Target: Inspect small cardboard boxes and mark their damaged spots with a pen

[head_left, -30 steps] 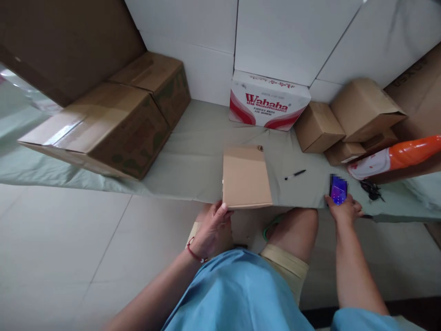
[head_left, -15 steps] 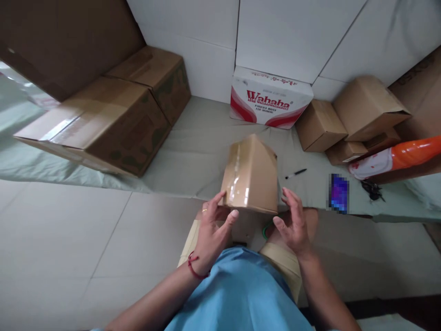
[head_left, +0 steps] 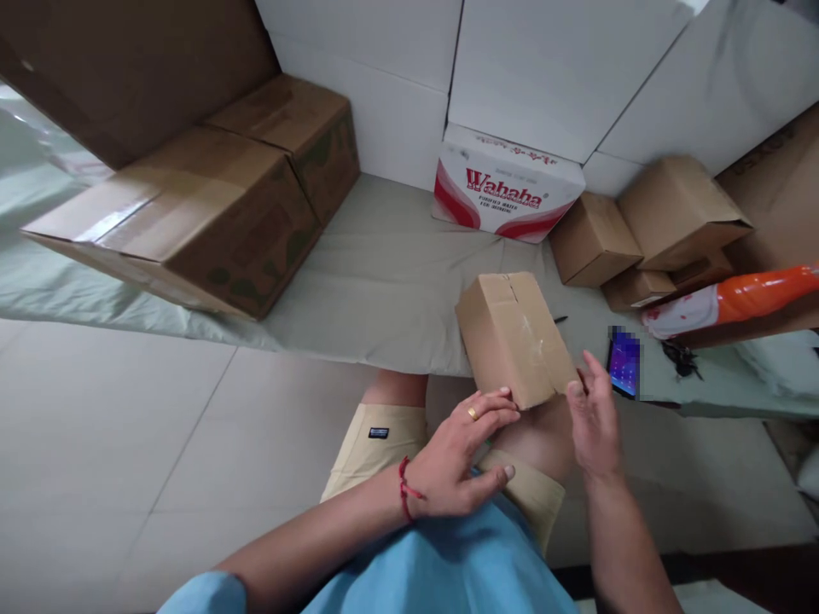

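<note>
A small brown cardboard box (head_left: 512,341) sits tilted at the near edge of the cloth-covered table, its near end jutting over my lap. A strip of clear tape runs along the seam on its upper face. My left hand (head_left: 470,452) has its fingers stretched out, their tips touching the box's near left corner, thumb held apart. At the near right corner, my right hand (head_left: 592,418) has its thumb and fingers around the edge of the box; part of that contact is hidden. Just beyond the box, the tip of a pen (head_left: 561,319) shows.
Two big taped cartons (head_left: 211,213) stand on the left. A white and red Wahaba carton (head_left: 505,192) is against the wall. Several brown boxes (head_left: 678,209) are stacked at the right, by an orange and white wrapped item (head_left: 761,294), a phone (head_left: 624,362) and a dark bundle (head_left: 683,358).
The box has turned over, so a different taped face is up, and it has shifted right. Both hands moved right with it. The box now covers most of the pen.
</note>
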`<state>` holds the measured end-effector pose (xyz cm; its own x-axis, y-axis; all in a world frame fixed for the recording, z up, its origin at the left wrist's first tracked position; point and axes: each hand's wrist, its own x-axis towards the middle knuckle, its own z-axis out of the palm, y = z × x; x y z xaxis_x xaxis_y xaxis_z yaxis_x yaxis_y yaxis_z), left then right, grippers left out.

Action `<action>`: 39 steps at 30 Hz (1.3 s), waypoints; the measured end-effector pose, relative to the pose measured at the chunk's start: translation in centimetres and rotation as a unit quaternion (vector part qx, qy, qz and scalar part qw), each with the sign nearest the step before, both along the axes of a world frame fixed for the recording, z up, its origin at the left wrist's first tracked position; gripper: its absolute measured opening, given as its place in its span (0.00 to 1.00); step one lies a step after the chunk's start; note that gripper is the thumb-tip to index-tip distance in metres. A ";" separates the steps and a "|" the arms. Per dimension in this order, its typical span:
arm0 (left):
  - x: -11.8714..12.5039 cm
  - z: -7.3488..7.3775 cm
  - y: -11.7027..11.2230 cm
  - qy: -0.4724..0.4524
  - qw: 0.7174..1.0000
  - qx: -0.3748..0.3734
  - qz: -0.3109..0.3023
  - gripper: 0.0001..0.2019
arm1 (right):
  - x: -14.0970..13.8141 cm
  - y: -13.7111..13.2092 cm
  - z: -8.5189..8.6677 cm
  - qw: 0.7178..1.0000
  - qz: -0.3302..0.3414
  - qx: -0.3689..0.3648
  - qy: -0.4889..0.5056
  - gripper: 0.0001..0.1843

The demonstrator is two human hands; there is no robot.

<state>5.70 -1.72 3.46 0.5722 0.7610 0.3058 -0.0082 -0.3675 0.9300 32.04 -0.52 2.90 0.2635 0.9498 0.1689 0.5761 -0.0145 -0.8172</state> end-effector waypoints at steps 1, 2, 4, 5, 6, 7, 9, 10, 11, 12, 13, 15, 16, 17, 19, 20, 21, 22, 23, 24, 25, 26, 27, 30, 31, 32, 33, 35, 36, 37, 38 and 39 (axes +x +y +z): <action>0.3 -0.2 0.1 0.008 1.000 0.003 -0.009 0.27 | -0.1 0.4 0.8 1.000 0.003 -0.006 -0.023 0.52; 0.5 -0.5 0.1 0.015 1.000 0.007 -0.015 0.27 | -0.4 0.8 1.7 0.998 0.010 -0.016 -0.057 0.58; 0.7 -0.7 0.1 0.028 0.999 0.014 -0.017 0.27 | -1.1 1.9 3.0 0.987 0.038 -0.042 -0.147 0.67; 0.7 -0.8 0.0 0.034 0.999 0.019 -0.015 0.27 | -1.5 2.5 3.5 0.978 0.057 -0.055 -0.192 0.70; 0.6 -0.9 0.0 0.038 0.999 0.024 -0.012 0.27 | -1.9 3.1 3.9 0.968 0.076 -0.066 -0.229 0.72; 0.5 -1.0 0.0 0.042 0.999 0.029 -0.009 0.26 | -2.3 3.8 4.2 0.959 0.093 -0.077 -0.256 0.74; 0.2 -1.3 -0.2 0.050 0.998 0.035 -0.001 0.25 | -2.8 5.0 4.5 0.947 0.113 -0.094 -0.286 0.77; 0.0 -1.6 -0.3 0.055 0.998 0.032 0.004 0.25 | -3.0 5.7 4.6 0.944 0.118 -0.101 -0.291 0.78; -0.2 -1.8 -0.4 0.061 0.998 0.028 0.007 0.24 | -3.2 6.4 4.7 0.943 0.123 -0.108 -0.290 0.78; -0.4 -2.1 -0.5 0.068 0.997 0.022 0.010 0.23 | -3.5 7.1 4.9 0.943 0.129 -0.117 -0.284 0.78; -0.6 -2.4 -0.6 0.073 0.997 0.016 0.011 0.21 | -3.7 7.8 5.2 0.942 0.137 -0.128 -0.278 0.78; -1.2 -3.1 -0.7 0.078 0.997 0.008 0.012 0.19 | -4.3 9.2 6.2 0.934 0.151 -0.162 -0.281 0.75; -1.6 -3.3 -0.7 0.078 0.997 0.007 0.011 0.17 | -4.6 9.9 6.7 0.925 0.154 -0.186 -0.294 0.72; -2.0 -3.6 -0.7 0.078 0.997 0.005 0.012 0.16 | -4.8 10.5 7.4 0.914 0.156 -0.210 -0.311 0.69; -3.1 -4.0 -0.7 0.082 0.996 -0.005 0.018 0.14 | -5.2 11.7 8.7 0.893 0.163 -0.251 -0.337 0.65; -3.8 -4.3 -0.7 0.087 0.996 -0.012 0.026 0.13 | -5.3 12.4 9.4 0.888 0.172 -0.258 -0.340 0.64; -4.5 -4.5 -0.8 0.094 0.995 -0.019 0.035 0.12 | -5.3 13.0 10.1 0.888 0.184 -0.252 -0.337 0.63; -5.2 -4.7 -0.8 0.101 0.993 -0.025 0.048 0.11 | -5.3 13.7 10.8 0.891 0.202 -0.236 -0.333 0.63; -5.9 -5.0 -0.8 0.109 0.992 -0.030 0.063 0.11 | -5.5 14.4 11.6 0.893 0.223 -0.211 -0.330 0.63; -6.6 -5.4 -0.9 0.117 0.990 -0.034 0.078 0.10 | -5.7 15.3 12.3 0.892 0.248 -0.182 -0.331 0.64; -7.2 -5.7 -1.0 0.124 0.987 -0.036 0.091 0.10 | -6.2 16.2 13.1 0.887 0.277 -0.152 -0.337 0.66; -7.8 -6.1 -1.0 0.129 0.985 -0.038 0.104 0.11 | -6.9 17.2 13.7 0.877 0.310 -0.122 -0.347 0.67; -8.3 -6.5 -1.0 0.132 0.983 -0.040 0.118 0.11 | -8.0 18.4 14.3 0.862 0.346 -0.091 -0.359 0.69; -9.7 -7.3 -1.0 0.131 0.978 -0.038 0.159 0.11 | -12.4 22.7 14.7 0.799 0.447 0.001 -0.401 0.73; -10.1 -7.4 -0.9 0.130 0.975 -0.035 0.175 0.12 | -14.1 24.3 14.4 0.778 0.472 0.027 -0.414 0.73; -10.6 -7.4 -0.8 0.127 0.973 -0.030 0.191 0.12 | -15.9 25.9 14.0 0.759 0.493 0.050 -0.423 0.72; -11.1 -7.3 -0.6 0.124 0.970 -0.025 0.207 0.12 | -17.6 27.5 13.5 0.743 0.510 0.070 -0.428 0.71; -12.1 -7.1 -0.3 0.112 0.964 -0.017 0.241 0.11 | -20.8 30.6 12.4 0.722 0.536 0.105 -0.425 0.66; -12.7 -6.9 -0.1 0.106 0.960 -0.014 0.257 0.10 | -22.3 32.1 11.9 0.718 0.546 0.120 -0.415 0.62; -13.2 -6.8 0.2 0.101 0.957 -0.012 0.273 0.09 | -23.6 33.5 11.5 0.718 0.553 0.132 -0.401 0.57; -13.7 -6.8 0.4 0.097 0.953 -0.010 0.288 0.09 | -24.8 35.0 11.3 0.721 0.559 0.141 -0.386 0.52; -14.2 -6.8 0.6 0.093 0.949 -0.008 0.302 0.09 | -25.9 36.3 11.2 0.721 0.565 0.147 -0.372 0.47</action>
<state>-8.51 -1.14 -3.31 0.0740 0.9706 0.2289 0.3639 -0.2400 0.9000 6.16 35.81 14.05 -0.9188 0.3816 0.1015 0.3654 0.9191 -0.1474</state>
